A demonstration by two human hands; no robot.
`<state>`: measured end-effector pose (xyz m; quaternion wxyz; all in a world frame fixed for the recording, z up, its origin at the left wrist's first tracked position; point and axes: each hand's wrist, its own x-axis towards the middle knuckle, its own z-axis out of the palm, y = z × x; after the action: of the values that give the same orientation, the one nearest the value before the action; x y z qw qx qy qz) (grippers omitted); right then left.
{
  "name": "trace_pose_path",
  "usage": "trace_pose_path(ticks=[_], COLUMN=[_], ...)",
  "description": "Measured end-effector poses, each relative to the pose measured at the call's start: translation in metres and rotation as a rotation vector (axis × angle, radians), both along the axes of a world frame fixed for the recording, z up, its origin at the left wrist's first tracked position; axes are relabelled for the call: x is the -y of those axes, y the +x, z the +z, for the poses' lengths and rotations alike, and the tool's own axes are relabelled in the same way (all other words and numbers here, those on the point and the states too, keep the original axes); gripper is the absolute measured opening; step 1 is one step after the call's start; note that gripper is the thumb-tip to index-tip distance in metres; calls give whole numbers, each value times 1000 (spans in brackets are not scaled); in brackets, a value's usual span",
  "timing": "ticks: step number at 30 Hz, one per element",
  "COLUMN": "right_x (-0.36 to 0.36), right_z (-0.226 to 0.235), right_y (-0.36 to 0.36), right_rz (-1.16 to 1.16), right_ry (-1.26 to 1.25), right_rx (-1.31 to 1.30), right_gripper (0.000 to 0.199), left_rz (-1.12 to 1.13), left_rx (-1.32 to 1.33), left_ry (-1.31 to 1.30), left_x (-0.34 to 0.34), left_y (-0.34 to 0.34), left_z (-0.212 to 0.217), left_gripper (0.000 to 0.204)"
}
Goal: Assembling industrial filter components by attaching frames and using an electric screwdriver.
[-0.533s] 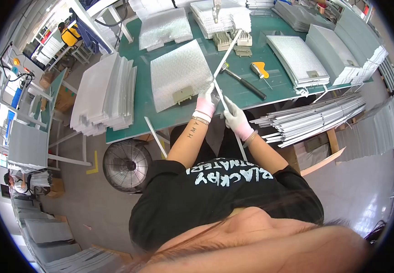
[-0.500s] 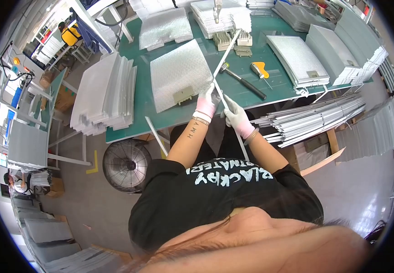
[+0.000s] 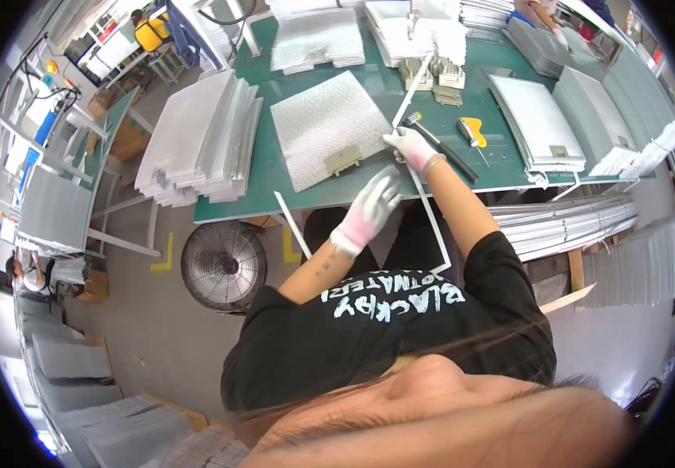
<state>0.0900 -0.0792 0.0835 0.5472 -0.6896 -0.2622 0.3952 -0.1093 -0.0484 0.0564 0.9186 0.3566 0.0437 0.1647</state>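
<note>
Gloved in white, my right hand (image 3: 411,148) is closed around a thin white metal strip (image 3: 432,214) at the table's front part. The strip runs from the back of the table down to a bent corner near my shirt. My left hand (image 3: 369,209), also gloved and slightly blurred, is off the strip with its fingers stretched out. Another length of white strip (image 3: 292,225) shows left of my left forearm; whether they join is hidden. A silver mesh panel (image 3: 326,117) lies to the left, with a beige notched piece (image 3: 343,160) on its near edge.
Right of my right hand lie a black-handled hammer (image 3: 458,160) and a yellow-handled pointed tool (image 3: 473,131). Beige blocks (image 3: 448,74) sit behind them. Panel stacks stand left (image 3: 189,140) and right (image 3: 536,125). A floor fan (image 3: 224,267) is below the table; a co-worker's arm (image 3: 544,17) shows far right.
My left hand has let go of the strip and drawn back toward my body, fingers opening. My right hand has moved up along the strip. The view has shifted a little.
</note>
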Motion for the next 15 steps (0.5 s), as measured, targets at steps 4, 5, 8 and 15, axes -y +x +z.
trace_pose_path(ticks=[4,5,8,15], right_x=[10,10,0,44], right_z=[-15,-16,-18,22], right_y=[13,9,-6,-13], right_rz=[-30,15,89,61], right_ry=[188,268,286,296], right_rx=[-357,-438,-453,-227], right_gripper=[10,9,12,16], left_rz=[458,533,581,399], left_rx=[-226,-368,-512,-243], left_ry=[1110,1127,788,418], left_x=[-85,-124,-173,-139], left_y=[-77,-96,-128,-109], left_z=[18,-3,-29,26], left_gripper=[33,36,50,53])
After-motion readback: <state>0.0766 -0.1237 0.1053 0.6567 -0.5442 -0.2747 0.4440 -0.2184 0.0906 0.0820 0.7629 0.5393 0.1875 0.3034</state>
